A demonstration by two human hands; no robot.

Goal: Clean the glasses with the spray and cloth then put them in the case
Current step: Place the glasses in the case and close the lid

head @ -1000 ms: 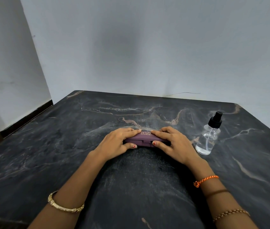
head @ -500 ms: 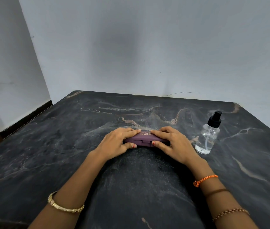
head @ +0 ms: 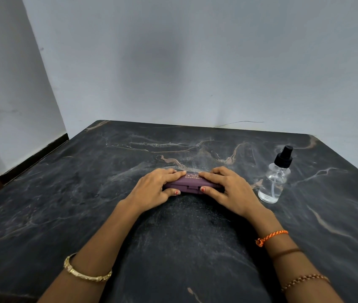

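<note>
Glasses are not visible anywhere on the table; whether they lie inside the shut case cannot be told, and no cloth shows either. The case, purple with gold lettering on its lid, lies flat near the middle of the table with its front latch toward the person.

The left hand covers the left end of the case. Its fingers lie close together, laid flat across the lid, and the thumb presses the front edge just left of the latch. The forearm runs low over the table, with a gold bangle near the elbow side.

The right hand mirrors this on the right end: fingers together over the lid, thumb at the front edge just right of the latch. Both index fingertips nearly meet over the lettering. This two-thumb hold probably serves to steady the case and work the latch; whether the lid is to be opened or has just been pressed shut cannot be judged.

The spray bottle stands upright, apart from the right hand, within its reach, part-filled with clear liquid.
</note>
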